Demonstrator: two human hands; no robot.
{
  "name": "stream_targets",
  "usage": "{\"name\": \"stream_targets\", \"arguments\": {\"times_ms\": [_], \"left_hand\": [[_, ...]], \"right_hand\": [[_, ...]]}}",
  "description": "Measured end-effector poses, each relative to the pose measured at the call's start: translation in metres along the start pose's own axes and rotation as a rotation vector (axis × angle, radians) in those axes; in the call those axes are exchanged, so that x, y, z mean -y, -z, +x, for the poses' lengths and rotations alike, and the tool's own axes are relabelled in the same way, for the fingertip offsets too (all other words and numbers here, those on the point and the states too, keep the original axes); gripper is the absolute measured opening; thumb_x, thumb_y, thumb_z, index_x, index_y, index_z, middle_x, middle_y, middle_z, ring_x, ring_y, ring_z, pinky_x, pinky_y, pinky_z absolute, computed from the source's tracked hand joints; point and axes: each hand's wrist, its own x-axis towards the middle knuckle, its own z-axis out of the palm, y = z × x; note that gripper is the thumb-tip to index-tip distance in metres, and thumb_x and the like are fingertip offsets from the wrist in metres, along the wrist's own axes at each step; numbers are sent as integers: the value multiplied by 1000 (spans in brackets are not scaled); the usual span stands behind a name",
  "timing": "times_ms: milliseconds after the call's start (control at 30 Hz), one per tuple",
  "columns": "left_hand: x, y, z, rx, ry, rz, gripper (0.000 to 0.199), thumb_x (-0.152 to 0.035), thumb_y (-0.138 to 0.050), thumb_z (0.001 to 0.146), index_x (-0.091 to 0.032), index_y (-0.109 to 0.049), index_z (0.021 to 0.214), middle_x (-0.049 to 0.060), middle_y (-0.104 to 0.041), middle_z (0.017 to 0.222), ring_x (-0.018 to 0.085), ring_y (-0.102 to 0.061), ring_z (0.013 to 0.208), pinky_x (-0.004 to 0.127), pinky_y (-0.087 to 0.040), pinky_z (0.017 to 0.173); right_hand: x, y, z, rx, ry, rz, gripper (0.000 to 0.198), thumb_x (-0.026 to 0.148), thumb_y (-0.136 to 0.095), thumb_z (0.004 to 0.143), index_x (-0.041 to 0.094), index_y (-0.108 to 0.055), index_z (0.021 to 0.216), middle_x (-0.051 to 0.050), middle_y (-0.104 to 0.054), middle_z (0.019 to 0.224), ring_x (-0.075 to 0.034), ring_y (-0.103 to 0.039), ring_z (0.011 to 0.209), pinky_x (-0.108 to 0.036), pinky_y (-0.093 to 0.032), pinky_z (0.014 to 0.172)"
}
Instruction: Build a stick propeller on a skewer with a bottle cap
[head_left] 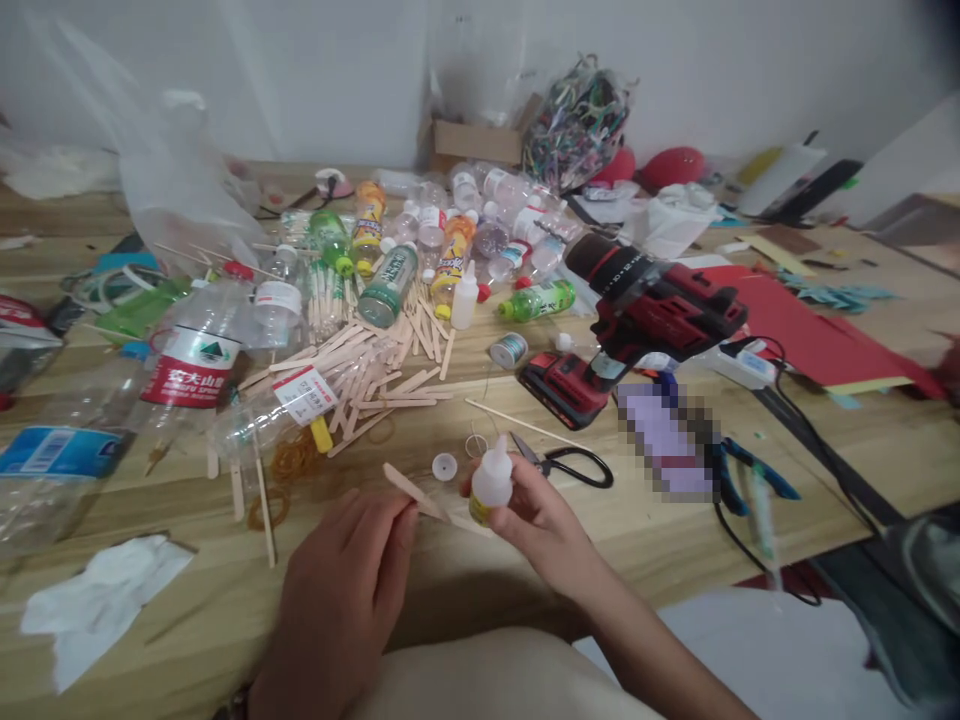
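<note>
My left hand (352, 560) is closed around one end of a wooden craft stick (409, 488), which points up and away at a slant. A second pale stick lies partly behind the bottle, crossing near the first; whether they touch I cannot tell. In my right hand (551, 530) is a small white glue bottle (492, 482) with a narrow nozzle, held upright between thumb and fingers. A round white cap (445, 467) rests on the table between the hands. Black-handled scissors (574, 466) lie just beyond my right hand.
A red cordless drill (637, 310) stands on its battery at the right, near blue-handled pliers (750, 475). Many loose craft sticks (375, 390) and plastic bottles (199, 350) cover the left and back. Rubber bands (292, 455) and a crumpled tissue (105, 590) lie left.
</note>
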Motion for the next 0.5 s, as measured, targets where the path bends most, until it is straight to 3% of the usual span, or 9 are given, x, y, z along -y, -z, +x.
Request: {"name": "stream_targets", "arguments": {"times_ms": [167, 300, 400, 500], "left_hand": [[1, -2, -6, 16, 37, -15, 16, -18, -43, 97, -20, -58, 93, 3, -67, 80, 19, -63, 73, 28, -48, 67], [2, -4, -12, 113, 139, -2, 20, -23, -41, 97, -21, -61, 98, 4, -73, 88, 21, -69, 76, 31, -51, 67], [3, -2, -17, 193, 242, -46, 24, -28, -40, 97, -23, -64, 98, 3, -75, 86, 22, -70, 72, 31, -51, 62], [5, 3, -21, 242, 340, -135, 26, -32, -41, 96, -24, -65, 94, 2, -76, 84, 21, -71, 71, 29, -52, 61]], "right_hand": [[-7, -7, 1, -55, 28, 100, 60, 71, -60, 78, 23, -55, 114, -4, -65, 88, -19, -60, 75, -33, -47, 71], [-6, -13, -1, -131, 38, 145, 51, 68, -51, 86, 25, -52, 113, -1, -59, 87, -14, -52, 64, -30, -45, 64], [-1, -14, -6, -188, 27, 148, 40, 61, -60, 84, 26, -53, 103, 2, -53, 82, -13, -48, 63, -26, -43, 61], [5, -13, -11, -226, -3, 166, 42, 59, -70, 77, 25, -55, 95, 2, -54, 78, -13, -48, 63, -24, -41, 57]]}}
